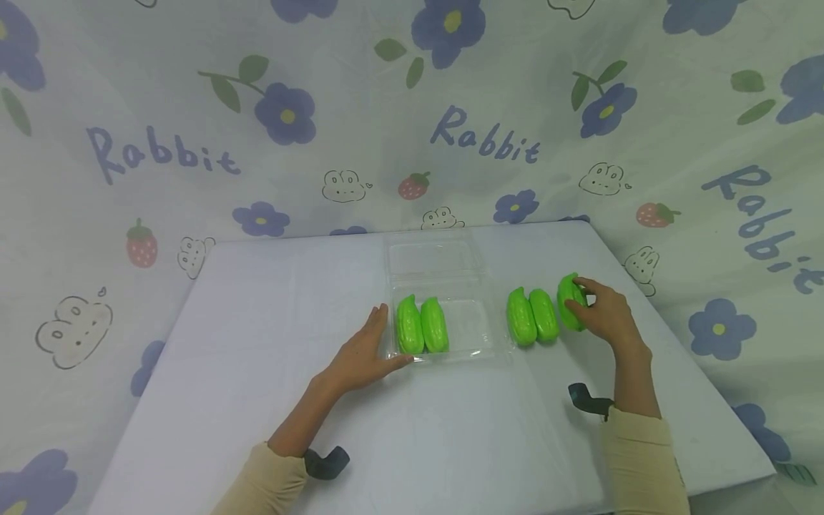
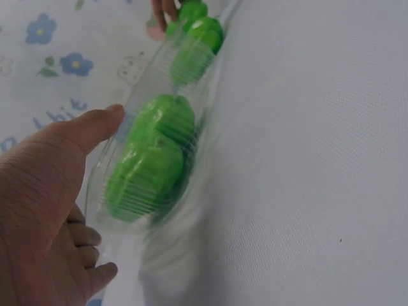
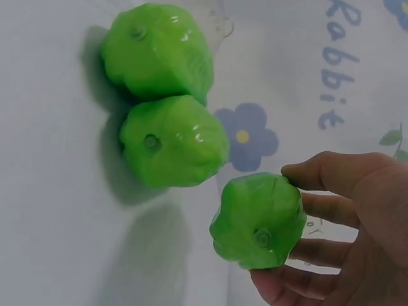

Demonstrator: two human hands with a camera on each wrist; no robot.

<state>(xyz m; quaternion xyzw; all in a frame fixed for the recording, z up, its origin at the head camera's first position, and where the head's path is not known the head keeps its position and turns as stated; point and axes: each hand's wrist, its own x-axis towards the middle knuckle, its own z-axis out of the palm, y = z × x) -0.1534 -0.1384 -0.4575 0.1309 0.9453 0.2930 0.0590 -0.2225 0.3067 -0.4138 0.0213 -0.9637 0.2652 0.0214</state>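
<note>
In the head view my right hand (image 1: 606, 313) grips a green toy bitter melon (image 1: 569, 303), thumb on one side and fingers on the other. In the right wrist view this bitter melon (image 3: 260, 220) hangs above the table, its shadow lying apart from it. Two more bitter melons (image 1: 522, 318) lie side by side just left of it. My left hand (image 1: 360, 360) is spread at the left front corner of a clear plastic clamshell box (image 1: 470, 325), thumb along the front rim. Two bitter melons (image 1: 434, 325) lie in the left part of the box.
The box's clear lid (image 1: 433, 257) lies folded back behind it. Everything stands on a white-covered table (image 1: 270, 300), with a patterned curtain (image 1: 360, 107) behind and at the sides. A dark strap mount (image 1: 327, 463) sits on each wrist.
</note>
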